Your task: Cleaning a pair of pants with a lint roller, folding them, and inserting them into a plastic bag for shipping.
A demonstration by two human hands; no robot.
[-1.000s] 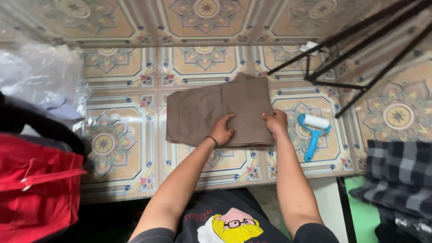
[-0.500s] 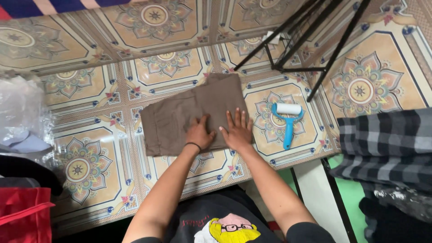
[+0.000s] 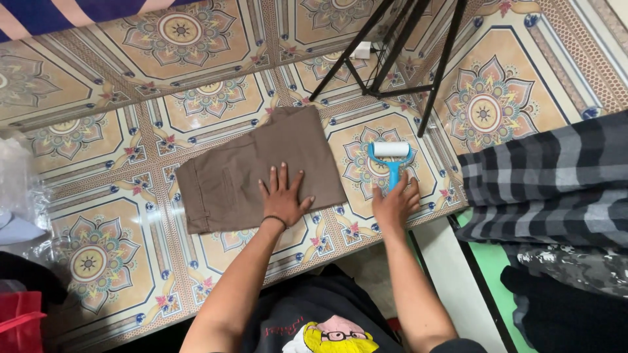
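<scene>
A folded brown garment [image 3: 261,167] lies flat on the patterned tile floor [image 3: 111,196]. My left hand [image 3: 282,196] rests on its near edge, palm down with fingers spread. To its right lies a blue lint roller [image 3: 390,160] with a white roll at the far end. My right hand [image 3: 396,204] is on the roller's handle, fingers curling around it; the roller still lies on the floor.
Black tripod legs [image 3: 392,59] stand beyond the roller. A grey and black checked cloth [image 3: 549,183] lies at the right, with dark clothes and a green mat below it. Clear plastic bags [image 3: 19,189] and a red bag [image 3: 16,320] sit at the left.
My right hand left the brown garment and moved right onto the lint roller's handle. My left hand flattened and spread on the garment. The view turned to the right.
</scene>
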